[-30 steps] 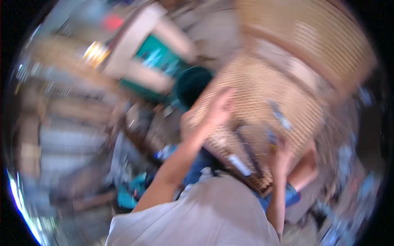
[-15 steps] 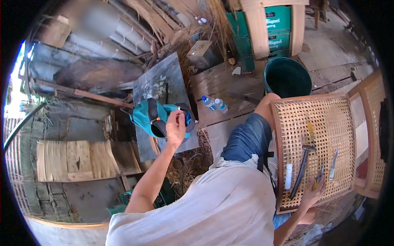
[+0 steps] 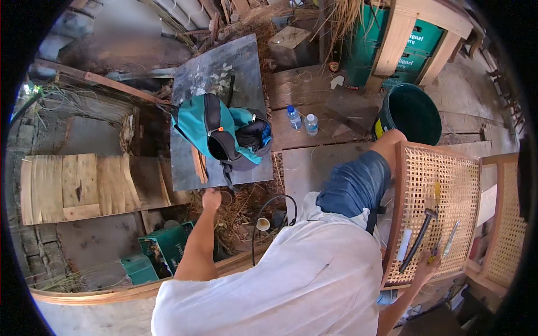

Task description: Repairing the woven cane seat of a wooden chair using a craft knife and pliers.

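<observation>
My left hand (image 3: 211, 199) is low beside the metal sheet, just below the wooden sticks (image 3: 199, 164). Its fingers look curled, and whatever they may hold is hidden. Above it, the teal and black backpack (image 3: 216, 131) lies unzipped on the sheet. At the near edge of a woven cane panel (image 3: 434, 196), my right hand (image 3: 427, 267) is closed around yellow-handled pliers (image 3: 432, 256), mostly covered by the fingers. A hammer (image 3: 419, 239), a white tube (image 3: 404, 245), a slim pointed tool (image 3: 451, 238) and a yellow-handled tool (image 3: 437, 192) lie on the panel.
Two plastic bottles (image 3: 294, 116) stand on the boards beyond my leg. A dark green bucket (image 3: 412, 115) sits by my knee, with stacked green crates (image 3: 412, 53) behind. The metal sheet (image 3: 193, 78) lies at left. A cup (image 3: 263, 224) and a black cable (image 3: 280, 197) are near my side.
My left hand has left the backpack's opening and moved down toward the ground beside the sheet. The view has shifted. My right hand stays at the panel with the pliers.
</observation>
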Action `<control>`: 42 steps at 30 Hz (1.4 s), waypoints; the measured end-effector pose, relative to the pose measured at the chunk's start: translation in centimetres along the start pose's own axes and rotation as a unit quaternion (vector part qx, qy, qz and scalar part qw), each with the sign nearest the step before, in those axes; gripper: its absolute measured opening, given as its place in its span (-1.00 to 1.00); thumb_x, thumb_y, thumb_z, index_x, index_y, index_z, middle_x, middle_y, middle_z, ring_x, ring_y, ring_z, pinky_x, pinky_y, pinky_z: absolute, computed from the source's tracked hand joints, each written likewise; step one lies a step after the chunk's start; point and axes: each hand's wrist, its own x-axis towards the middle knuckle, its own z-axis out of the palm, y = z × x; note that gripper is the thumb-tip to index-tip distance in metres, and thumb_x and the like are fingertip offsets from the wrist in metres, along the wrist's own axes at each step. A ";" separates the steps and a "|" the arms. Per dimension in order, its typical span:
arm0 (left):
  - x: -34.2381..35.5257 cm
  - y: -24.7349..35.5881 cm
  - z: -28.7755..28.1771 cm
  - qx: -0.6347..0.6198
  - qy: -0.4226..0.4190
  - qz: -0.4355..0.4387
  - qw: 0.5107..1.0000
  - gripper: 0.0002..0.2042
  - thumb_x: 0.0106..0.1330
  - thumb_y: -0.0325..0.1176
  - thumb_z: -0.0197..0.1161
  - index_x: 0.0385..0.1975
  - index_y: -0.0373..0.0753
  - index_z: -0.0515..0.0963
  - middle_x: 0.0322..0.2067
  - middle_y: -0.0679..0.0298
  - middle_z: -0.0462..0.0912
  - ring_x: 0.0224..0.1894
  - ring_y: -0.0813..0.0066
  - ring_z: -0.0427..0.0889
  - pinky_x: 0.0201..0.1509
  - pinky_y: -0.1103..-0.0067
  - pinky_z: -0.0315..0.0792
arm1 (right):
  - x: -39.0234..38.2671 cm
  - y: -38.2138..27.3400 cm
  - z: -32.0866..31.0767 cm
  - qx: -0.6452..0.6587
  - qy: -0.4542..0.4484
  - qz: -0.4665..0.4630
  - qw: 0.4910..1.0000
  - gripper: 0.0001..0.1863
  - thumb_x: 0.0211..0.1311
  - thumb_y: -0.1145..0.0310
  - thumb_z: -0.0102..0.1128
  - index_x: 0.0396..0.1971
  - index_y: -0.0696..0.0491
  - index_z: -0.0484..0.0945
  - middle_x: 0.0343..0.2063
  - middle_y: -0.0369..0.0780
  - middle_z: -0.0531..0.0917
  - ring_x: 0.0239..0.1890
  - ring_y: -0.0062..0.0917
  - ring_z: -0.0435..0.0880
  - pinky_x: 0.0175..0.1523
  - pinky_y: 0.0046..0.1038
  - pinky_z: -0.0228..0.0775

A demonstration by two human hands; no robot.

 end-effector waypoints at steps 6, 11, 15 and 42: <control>9.7 -3.5 0.9 -0.071 -0.051 -0.170 0.982 -0.17 0.42 -0.07 0.14 0.58 -0.18 -0.10 0.54 -0.07 0.03 0.45 -0.17 0.28 0.42 0.08 0.37 | 2.2 0.9 -0.6 0.085 -0.107 0.110 0.984 -0.38 0.45 0.13 0.24 0.34 0.20 0.41 0.20 0.06 0.53 0.25 -0.11 0.49 0.32 -0.12 0.35; 14.0 -4.4 2.2 -0.172 -0.033 -0.236 0.956 -0.17 0.43 -0.05 0.15 0.58 -0.22 -0.09 0.56 -0.05 -0.04 0.53 -0.18 0.09 0.53 0.08 0.23 | 3.6 4.1 -0.8 0.099 -0.144 0.019 0.984 -0.38 0.36 0.19 0.34 0.29 0.21 0.42 0.05 0.00 0.60 0.10 -0.23 0.56 0.24 -0.25 0.35; 15.2 -3.4 2.5 -0.207 -0.038 -0.242 0.947 -0.15 0.46 -0.04 0.13 0.59 -0.24 -0.18 0.57 -0.02 -0.07 0.56 -0.18 0.02 0.57 0.07 0.17 | 5.2 1.8 -4.0 0.022 -0.201 0.050 0.978 -0.44 0.27 0.24 0.37 0.18 0.19 0.44 -0.06 -0.10 0.60 -0.04 -0.33 0.57 0.11 -0.30 0.42; 16.0 -1.5 6.0 -0.534 -0.224 -0.222 0.785 -0.80 0.36 -0.40 0.40 -0.43 -0.19 0.48 -0.48 0.34 0.51 -0.39 0.43 0.59 -0.34 0.44 0.71 | 6.0 5.9 -0.2 0.074 -0.166 -0.044 0.982 -0.53 0.34 0.28 0.35 0.16 0.14 0.48 -0.12 -0.21 0.60 -0.12 -0.42 0.53 0.06 -0.35 0.39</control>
